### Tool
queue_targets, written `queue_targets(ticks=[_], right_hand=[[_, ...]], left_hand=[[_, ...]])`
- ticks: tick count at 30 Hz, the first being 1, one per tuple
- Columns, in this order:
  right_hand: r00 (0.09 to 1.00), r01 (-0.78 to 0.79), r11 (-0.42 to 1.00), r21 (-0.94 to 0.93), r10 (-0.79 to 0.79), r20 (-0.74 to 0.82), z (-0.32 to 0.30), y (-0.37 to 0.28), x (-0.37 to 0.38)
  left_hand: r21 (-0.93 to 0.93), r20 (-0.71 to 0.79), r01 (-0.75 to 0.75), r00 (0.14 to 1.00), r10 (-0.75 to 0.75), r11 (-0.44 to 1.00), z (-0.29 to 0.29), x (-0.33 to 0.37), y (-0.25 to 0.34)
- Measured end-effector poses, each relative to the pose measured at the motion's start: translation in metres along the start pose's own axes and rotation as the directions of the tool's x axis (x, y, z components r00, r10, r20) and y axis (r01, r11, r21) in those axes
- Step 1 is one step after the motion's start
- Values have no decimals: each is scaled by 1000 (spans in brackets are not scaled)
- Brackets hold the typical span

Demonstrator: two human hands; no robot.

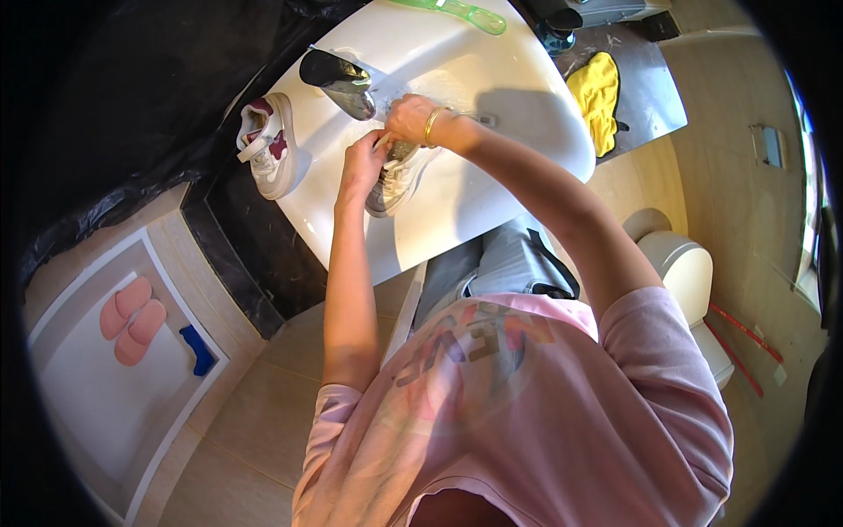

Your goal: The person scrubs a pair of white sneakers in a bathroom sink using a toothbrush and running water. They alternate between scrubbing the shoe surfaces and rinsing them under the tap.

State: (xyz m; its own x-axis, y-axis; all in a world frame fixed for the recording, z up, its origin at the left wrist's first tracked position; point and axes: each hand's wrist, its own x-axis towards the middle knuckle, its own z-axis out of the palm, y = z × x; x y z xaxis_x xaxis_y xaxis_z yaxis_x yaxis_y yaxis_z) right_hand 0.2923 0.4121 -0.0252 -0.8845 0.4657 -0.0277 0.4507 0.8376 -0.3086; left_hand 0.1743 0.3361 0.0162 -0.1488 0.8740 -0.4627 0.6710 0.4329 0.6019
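A sneaker [399, 183] with a pale upper and greyish parts stands in the white sink [509, 189], below the faucet [338, 83]. My left hand [362, 160] is closed on its upper edge from the left, the fingers pinching a light strip there. My right hand [414, 119], with a gold bangle at the wrist, is closed over the far end of the same sneaker, close to the faucet's mouth. Its fingertips are partly hidden. Another sneaker [283, 154], white with dark red patches, rests on the sink's left rim, apart from both hands.
A green brush [470, 13] lies at the sink's far edge. On the dark counter to the right are a yellow cloth [597, 101] and a dark bottle [558, 33]. Pink slippers [132, 321] and a blue object [197, 350] lie at lower left; a toilet [685, 272] stands at right.
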Motion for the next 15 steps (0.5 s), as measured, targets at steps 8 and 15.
queue_targets(ticks=[8,15], right_hand=[[939,-182,897,403,280,-200,-20,-1,-6],[780,-21,979,202,142,-610,-17,-34,-39]], left_hand=[[-29,-220,56,974,-61,998,5,18,-17],[-2,-221,116,969,-113,993,14,16,-17]])
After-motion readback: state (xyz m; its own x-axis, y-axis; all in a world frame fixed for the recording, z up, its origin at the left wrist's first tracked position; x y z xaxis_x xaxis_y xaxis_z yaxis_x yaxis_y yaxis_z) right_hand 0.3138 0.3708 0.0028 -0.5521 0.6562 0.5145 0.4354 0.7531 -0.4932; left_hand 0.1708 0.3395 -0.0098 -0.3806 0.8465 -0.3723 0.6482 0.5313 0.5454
